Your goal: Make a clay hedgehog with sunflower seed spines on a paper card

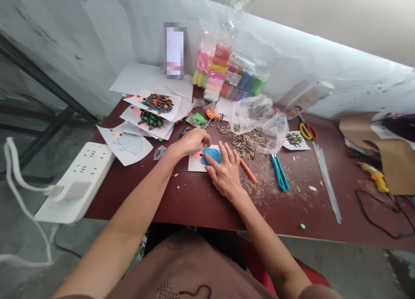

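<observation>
On the table in front of me lies a small white paper [196, 164] with a hedgehog shape: a pink face and a body of flattened blue clay [212, 154]. My right hand [227, 171] rests over its right side, fingers stretched out and fingertips touching the blue clay. At the upper left of the paper, my left hand [193, 142] has its fingers curled in; whatever they hold, if anything, is hidden. Striped sunflower seeds [249, 143] lie in a pile just beyond my right hand. An orange pen-like stick [248, 171] lies beside that hand.
Finished-looking hedgehog cards [157, 103] and a drawn hedgehog [128, 143] lie left. Bagged coloured clay [233, 76] and a phone [175, 51] stand at the back. Right are a teal cutter [279, 173], scissors [308, 131], glue sticks [327, 182] and a glue gun [376, 176]. A power strip [78, 182] sits left.
</observation>
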### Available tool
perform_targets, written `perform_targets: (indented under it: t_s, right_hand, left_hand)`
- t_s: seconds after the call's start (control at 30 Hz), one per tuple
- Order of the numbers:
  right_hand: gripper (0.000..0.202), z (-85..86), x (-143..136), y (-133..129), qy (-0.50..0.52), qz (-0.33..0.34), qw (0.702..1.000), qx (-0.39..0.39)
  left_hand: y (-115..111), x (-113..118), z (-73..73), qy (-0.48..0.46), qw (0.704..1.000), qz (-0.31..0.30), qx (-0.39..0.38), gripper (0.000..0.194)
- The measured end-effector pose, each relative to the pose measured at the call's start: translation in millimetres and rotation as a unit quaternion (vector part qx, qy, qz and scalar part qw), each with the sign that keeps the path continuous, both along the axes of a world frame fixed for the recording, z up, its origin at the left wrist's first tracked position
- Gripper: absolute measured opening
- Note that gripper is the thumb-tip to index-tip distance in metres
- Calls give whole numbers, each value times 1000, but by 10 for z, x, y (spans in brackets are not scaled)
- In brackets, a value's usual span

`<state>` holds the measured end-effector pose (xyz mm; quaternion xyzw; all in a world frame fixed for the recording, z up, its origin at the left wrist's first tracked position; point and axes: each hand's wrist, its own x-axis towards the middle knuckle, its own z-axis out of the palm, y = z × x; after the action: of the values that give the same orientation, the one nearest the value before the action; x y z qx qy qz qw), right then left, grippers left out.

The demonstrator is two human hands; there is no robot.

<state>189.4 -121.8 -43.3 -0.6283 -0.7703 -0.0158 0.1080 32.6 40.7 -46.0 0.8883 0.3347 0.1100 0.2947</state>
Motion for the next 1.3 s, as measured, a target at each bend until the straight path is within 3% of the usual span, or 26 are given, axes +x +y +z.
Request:
perform_targets:
  t_s: [0.3,0.63,1.3]
  right_hand:
    - [39,48,-39,24,-17,19,1000,18]
    - [43,97,-74,96,-17,-8,999,-25]
    - [44,23,-33,131,-4,-48,999,-27]
  left_hand:
    - [-9,-1,21,-1,1000,-2,4,32]
    - [-4,-6,6,-7,1000,1,1,31]
    - [-5,1,16,-3,1000,-2,3,33]
